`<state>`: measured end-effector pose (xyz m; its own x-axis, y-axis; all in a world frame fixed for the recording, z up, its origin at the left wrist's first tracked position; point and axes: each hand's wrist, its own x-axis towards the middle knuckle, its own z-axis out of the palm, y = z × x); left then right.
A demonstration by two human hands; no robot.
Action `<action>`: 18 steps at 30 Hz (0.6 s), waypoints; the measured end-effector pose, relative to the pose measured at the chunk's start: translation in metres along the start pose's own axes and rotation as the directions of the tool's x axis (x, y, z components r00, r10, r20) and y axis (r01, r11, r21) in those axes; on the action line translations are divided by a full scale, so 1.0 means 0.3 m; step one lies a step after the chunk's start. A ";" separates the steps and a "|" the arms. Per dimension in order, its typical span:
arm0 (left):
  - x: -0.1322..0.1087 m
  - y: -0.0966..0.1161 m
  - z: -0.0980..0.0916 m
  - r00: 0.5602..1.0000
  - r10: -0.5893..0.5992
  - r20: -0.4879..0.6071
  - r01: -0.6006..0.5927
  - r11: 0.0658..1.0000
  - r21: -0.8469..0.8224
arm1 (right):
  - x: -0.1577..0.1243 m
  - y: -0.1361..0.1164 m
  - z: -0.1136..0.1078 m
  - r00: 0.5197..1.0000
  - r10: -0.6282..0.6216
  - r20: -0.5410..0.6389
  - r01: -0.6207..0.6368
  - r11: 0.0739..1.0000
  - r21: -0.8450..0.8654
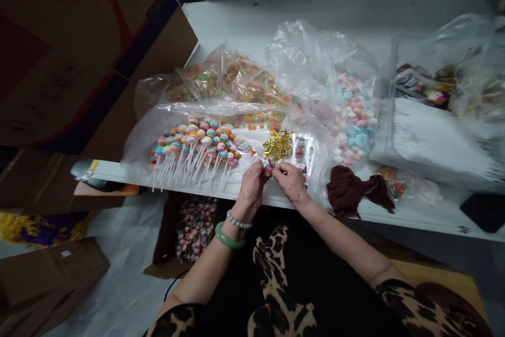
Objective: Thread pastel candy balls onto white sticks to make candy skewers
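Observation:
At the table's front edge, my left hand (252,184) is closed on a small printed candy bag (269,167), white with red and blue marks. What is inside the bag is too small to make out. My right hand (292,182) pinches the same bag from the other side, fingertips close to the left ones. Just beyond my hands lies a heap of gold twist ties (278,145). Flat printed bags (303,150) lie by my right hand. To the left, marshmallow lollipops (193,140) in pastel colours rest in rows, white sticks facing me.
Clear plastic sacks hold orange-green candies (240,82) and pastel marshmallows (355,111). A brown cloth (349,190) lies at the right front edge, near a plastic tub (430,132). A large carton (79,53) stands left; a box of wrapped candies (195,226) sits below the table.

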<state>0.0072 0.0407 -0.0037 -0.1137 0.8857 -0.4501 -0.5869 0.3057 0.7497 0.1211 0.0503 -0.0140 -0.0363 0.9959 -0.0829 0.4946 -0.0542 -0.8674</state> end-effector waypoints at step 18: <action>0.065 0.115 -0.022 0.983 -0.064 0.171 0.096 0.977 -0.189 | -0.033 -0.010 -0.069 0.899 0.076 0.431 -0.332 0.760 0.559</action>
<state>-0.0204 0.0662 0.0101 0.0624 0.9110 -0.4076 -0.7363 0.3177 0.5974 0.1380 0.0421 -0.0004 -0.3693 0.8601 -0.3520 -0.0973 -0.4124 -0.9058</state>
